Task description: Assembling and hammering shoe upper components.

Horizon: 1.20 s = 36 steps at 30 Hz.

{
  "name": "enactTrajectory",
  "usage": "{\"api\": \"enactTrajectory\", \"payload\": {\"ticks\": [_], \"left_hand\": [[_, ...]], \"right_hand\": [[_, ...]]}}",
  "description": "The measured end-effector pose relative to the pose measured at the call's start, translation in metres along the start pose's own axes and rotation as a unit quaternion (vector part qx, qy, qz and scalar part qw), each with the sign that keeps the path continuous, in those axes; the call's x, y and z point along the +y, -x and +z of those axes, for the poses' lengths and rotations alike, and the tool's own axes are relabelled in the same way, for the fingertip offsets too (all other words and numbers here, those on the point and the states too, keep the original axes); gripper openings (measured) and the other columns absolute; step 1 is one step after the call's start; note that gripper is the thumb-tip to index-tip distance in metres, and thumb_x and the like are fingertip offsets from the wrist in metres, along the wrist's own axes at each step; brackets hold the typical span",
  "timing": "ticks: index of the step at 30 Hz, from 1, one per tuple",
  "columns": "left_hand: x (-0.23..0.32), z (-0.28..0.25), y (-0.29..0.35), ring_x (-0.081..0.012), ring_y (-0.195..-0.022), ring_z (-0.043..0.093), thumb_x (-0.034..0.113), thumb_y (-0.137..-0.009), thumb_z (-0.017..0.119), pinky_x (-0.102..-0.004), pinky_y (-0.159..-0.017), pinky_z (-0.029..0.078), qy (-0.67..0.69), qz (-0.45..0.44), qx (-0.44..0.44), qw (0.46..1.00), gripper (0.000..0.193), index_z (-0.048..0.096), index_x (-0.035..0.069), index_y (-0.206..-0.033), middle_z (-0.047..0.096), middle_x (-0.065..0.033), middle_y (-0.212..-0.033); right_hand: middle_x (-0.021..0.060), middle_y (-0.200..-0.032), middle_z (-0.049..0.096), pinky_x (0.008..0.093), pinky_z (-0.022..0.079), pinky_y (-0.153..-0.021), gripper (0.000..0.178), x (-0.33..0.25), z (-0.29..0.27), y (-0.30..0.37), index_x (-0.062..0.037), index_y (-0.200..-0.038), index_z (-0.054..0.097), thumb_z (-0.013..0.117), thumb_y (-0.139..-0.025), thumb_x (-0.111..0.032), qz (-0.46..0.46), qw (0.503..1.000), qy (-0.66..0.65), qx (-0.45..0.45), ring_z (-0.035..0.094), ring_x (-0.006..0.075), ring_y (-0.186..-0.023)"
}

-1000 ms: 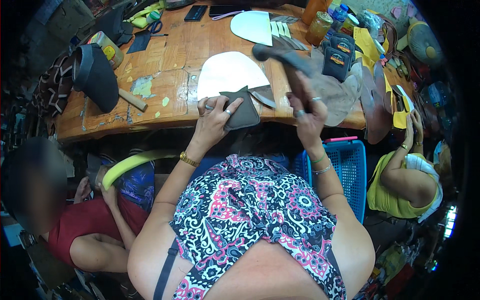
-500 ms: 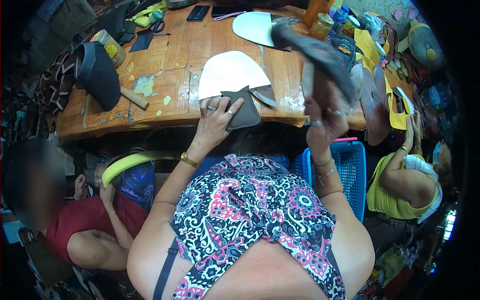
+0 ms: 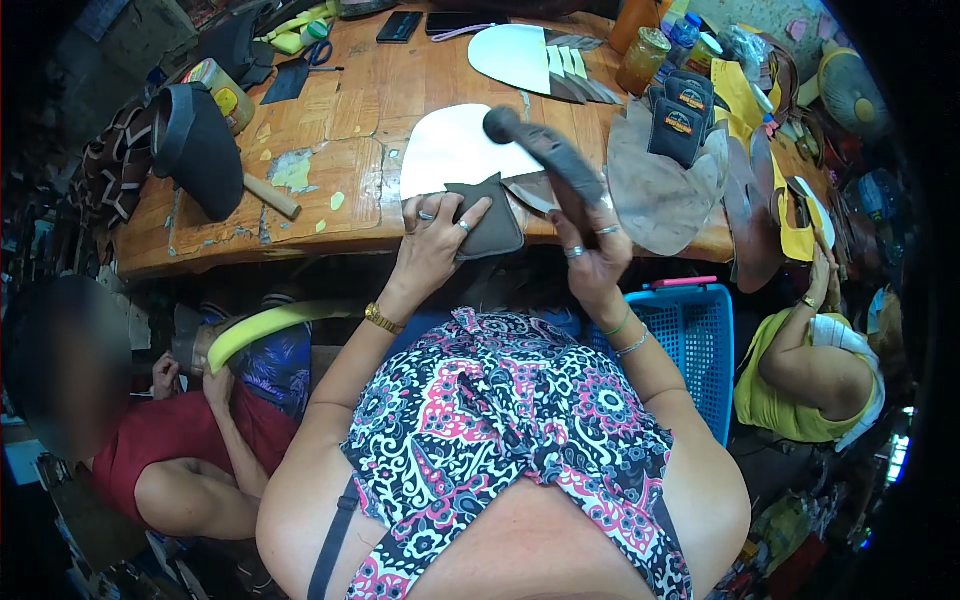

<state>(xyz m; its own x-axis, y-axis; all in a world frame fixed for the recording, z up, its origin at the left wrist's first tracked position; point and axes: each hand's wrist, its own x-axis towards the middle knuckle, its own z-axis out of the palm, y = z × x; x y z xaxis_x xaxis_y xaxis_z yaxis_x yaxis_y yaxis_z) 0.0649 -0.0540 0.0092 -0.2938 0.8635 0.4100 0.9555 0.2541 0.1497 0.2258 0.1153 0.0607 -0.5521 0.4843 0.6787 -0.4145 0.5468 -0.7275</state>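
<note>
At the table's near edge, my left hand (image 3: 432, 240) presses and holds down a dark grey-brown leather piece (image 3: 490, 232) with a zigzag top edge, thumb and fingers curled on it. My right hand (image 3: 592, 255) is wrapped round a dark hammer (image 3: 555, 160), slightly blurred; its round end hangs over a white rounded sheet (image 3: 440, 145). Whether that end touches the sheet I cannot tell. Between the leather piece and my right hand lies a thin, curved, blade-like strip (image 3: 530, 196).
Beyond lies another white rounded sheet (image 3: 508, 58) with small strips. Dark patches with labels (image 3: 683, 115) rest on brown leather (image 3: 660, 190) at right. A wooden-handled tool (image 3: 270, 196) and black curved piece (image 3: 190, 150) stand left. A blue basket (image 3: 690, 345) sits below; people sit either side.
My right hand has swung the hammer left and down, from above the brown leather to over the near white sheet. My left hand stays on the leather piece.
</note>
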Motion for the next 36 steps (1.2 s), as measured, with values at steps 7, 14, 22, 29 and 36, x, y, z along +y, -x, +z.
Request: {"api": "enactTrajectory", "payload": {"ticks": [7,14,22,29,36], "left_hand": [[-0.001,0.002,0.002,-0.0242,-0.125,0.049,0.01,-0.079,0.073,-0.0438,-0.11,0.023,0.009,0.008,0.023,1.0,0.072,0.055,0.024,-0.148,0.055,-0.0095,-0.123],[0.002,-0.001,-0.001,-0.0231,-0.119,0.049,0.01,-0.08,0.07,-0.0432,-0.109,0.024,0.003,0.011,0.024,1.0,0.064,0.059,0.022,-0.142,0.052,-0.0077,-0.115],[-0.007,-0.042,-0.021,-0.0344,-0.117,0.056,0.011,-0.076,0.08,-0.0466,-0.099,0.041,0.097,-0.004,0.055,0.994,0.064,0.062,0.018,-0.137,0.061,-0.0115,-0.127],[-0.036,-0.136,-0.058,-0.0236,-0.079,0.069,0.013,-0.09,0.076,-0.0356,-0.073,0.052,0.269,-0.042,0.038,0.961,0.029,0.072,0.0,-0.116,0.075,-0.0138,-0.096],[-0.029,-0.169,-0.089,-0.0119,-0.085,0.067,0.003,-0.091,0.076,-0.0264,-0.077,0.053,0.434,-0.004,0.01,0.901,0.03,0.068,-0.008,-0.117,0.074,-0.008,-0.096]], "right_hand": [[0.0174,-0.104,0.07,0.04,0.054,-0.081,0.055,-0.001,-0.009,-0.008,-0.0145,-0.144,0.059,0.07,-0.091,-0.006,0.037,0.975,0.159,-0.15,0.07,0.0333,-0.09],[0.0213,-0.106,0.07,0.0451,0.054,-0.083,0.054,0.022,0.0,0.005,-0.016,-0.142,0.06,0.069,-0.09,-0.007,0.044,0.964,0.203,-0.165,0.069,0.0378,-0.093],[0.014,-0.092,0.069,0.0426,0.054,-0.071,0.045,0.064,-0.044,-0.028,-0.0185,-0.128,0.071,0.077,-0.084,-0.02,0.025,0.908,0.411,-0.082,0.068,0.0345,-0.082],[0.0084,-0.092,0.064,0.0424,0.048,-0.074,0.032,0.103,-0.042,-0.029,-0.015,-0.115,0.075,0.075,-0.084,-0.022,-0.064,0.874,0.474,-0.084,0.062,0.0315,-0.086],[0.013,-0.125,0.068,0.0373,0.045,-0.108,0.083,0.021,-0.067,-0.042,0.0029,-0.15,0.048,0.086,-0.082,-0.029,0.187,0.926,-0.295,-0.142,0.062,0.0206,-0.12]]}}
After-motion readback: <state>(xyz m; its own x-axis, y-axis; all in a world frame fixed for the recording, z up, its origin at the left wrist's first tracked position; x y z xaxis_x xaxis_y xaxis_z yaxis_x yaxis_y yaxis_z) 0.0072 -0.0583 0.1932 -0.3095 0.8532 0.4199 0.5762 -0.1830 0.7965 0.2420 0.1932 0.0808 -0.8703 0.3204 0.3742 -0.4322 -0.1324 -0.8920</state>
